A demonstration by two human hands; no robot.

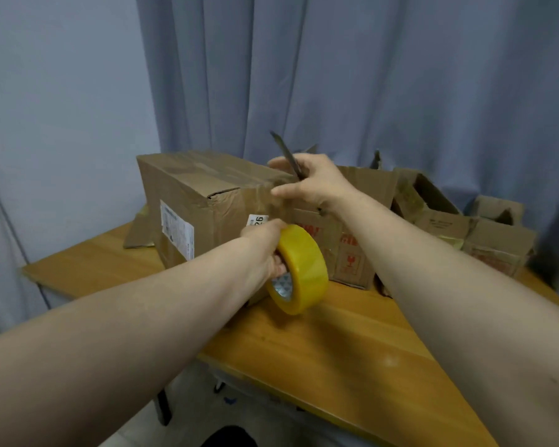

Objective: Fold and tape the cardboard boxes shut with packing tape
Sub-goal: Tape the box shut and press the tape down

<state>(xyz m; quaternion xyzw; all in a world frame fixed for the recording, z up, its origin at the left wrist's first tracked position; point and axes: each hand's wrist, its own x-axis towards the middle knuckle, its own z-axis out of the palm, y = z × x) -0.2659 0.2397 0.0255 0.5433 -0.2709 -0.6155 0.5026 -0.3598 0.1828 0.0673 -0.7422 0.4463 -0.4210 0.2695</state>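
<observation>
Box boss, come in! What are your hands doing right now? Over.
Left hand grips tape roll. Right hand holds blade at box top. Open boxes crowd its right side.

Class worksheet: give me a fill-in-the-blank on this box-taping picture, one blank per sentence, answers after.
1. The left hand holds a tape roll coloured ____.
2. The right hand grips a dark blade at the top of the large box, which stands on a ____ table.
3. Behind the table hangs a blue-grey ____.
Missing words: yellow; wooden; curtain.
</observation>
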